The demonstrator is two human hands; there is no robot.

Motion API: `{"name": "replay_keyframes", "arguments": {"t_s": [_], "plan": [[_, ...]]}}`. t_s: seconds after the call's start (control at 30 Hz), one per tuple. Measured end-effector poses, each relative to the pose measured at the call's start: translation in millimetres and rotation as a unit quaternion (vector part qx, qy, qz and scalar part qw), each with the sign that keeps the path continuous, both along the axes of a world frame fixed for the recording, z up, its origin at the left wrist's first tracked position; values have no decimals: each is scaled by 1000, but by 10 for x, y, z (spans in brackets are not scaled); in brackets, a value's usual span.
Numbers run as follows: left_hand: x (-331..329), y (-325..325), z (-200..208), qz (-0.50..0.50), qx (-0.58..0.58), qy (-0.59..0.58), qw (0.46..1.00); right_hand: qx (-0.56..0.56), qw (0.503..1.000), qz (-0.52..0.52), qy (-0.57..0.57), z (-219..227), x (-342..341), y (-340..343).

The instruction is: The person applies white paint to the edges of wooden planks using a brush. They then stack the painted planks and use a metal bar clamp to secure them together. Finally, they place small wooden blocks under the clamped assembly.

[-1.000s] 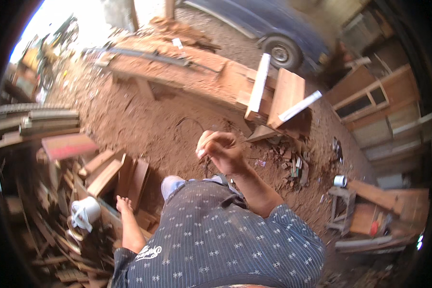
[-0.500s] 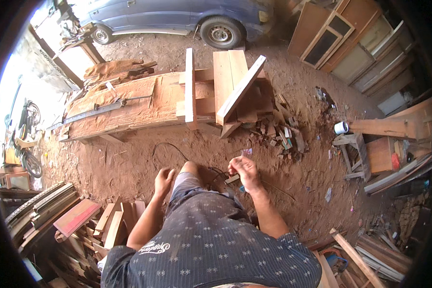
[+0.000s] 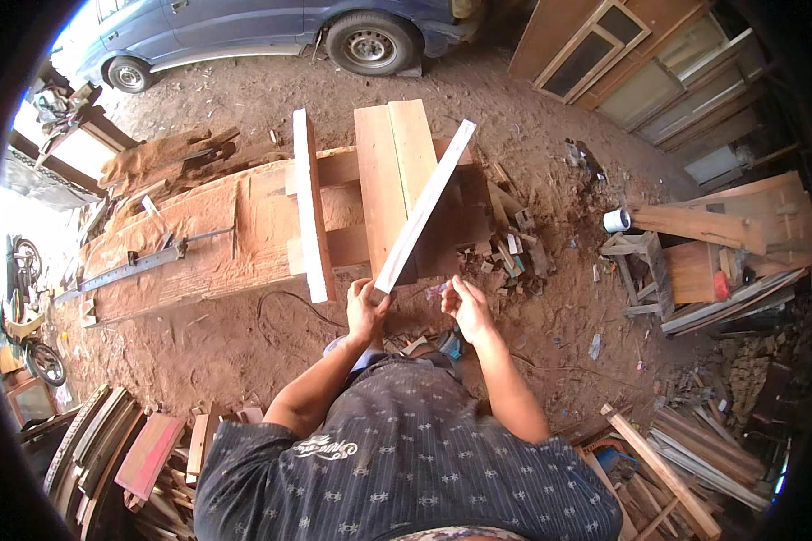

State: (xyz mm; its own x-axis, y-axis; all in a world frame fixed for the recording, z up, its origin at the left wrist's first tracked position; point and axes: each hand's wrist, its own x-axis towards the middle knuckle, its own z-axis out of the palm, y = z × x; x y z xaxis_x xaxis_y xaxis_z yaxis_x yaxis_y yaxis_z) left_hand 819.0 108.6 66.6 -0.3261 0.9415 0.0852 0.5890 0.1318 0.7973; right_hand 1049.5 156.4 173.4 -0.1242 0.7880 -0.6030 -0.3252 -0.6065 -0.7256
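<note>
Leaning across the boards is a narrow wooden plank with a whitish edge, slanting from upper right down to my left hand. The fingers of that hand are closed about the plank's near end. My right hand is held up to the right of it, apart from the wood, its fingers curled in; whatever may be between them is hidden. Two wide boards lie side by side on crosspieces beneath the plank. Left of them stands another narrow plank on edge.
A long rough bench slab carries a metal bar clamp. Wood offcuts are heaped right of the boards. Beyond, a blue car is parked. Stacked timber lies near left, and a wooden stand is at right.
My left hand has risen from beside my knee and taken hold of the slanted plank's near end. My right hand stays raised, its wrist turned. The view has shifted nearer the bench.
</note>
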Motion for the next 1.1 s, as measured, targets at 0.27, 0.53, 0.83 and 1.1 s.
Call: {"name": "replay_keyframes", "arguments": {"t_s": [0.27,0.53,0.83,1.1], "plan": [[-65,334,928,-43,-44,-141,988,-73,995,-16,64,-898,-602,1486],[385,568,1100,146,-60,-457,876,-13,982,41,182,-727,-750,2027],[1648,978,278,105,-59,19,992,-2,991,134,6,-884,612,3158],[2287,2246,-324,159,-271,212,926,83,977,122,-156,-317,1896,3504]]}}
